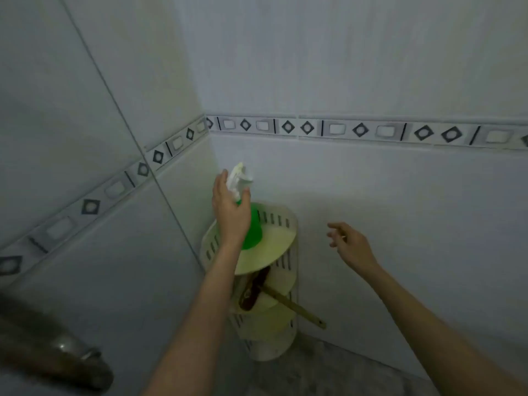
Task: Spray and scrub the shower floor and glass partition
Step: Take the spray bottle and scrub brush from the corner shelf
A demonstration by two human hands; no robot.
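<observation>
The job looks barely begun; no foam or wet streaks show on the patch of grey mottled shower floor (314,372) at five o'clock, and the glass partition is out of view, so spraying and scrubbing both seem still to come. The translucent green plastic spray bottle with a white trigger head (253,232) sits just below the centre of the view, tilted over the top tier of a cream slotted plastic corner shelf (281,244); whether its base touches the tier I cannot tell. The left hand (231,212) wraps thumb and fingers round the bottle's neck; the right hand (353,247), at three o'clock from the bottle, hangs in the air with fingers loosely spread, holding nothing. A dark-headed scrubbing brush with a pale wooden handle (297,310) lies on a lower tier, untouched. The wall tiles (371,67) are smooth, glossy and pale.
</observation>
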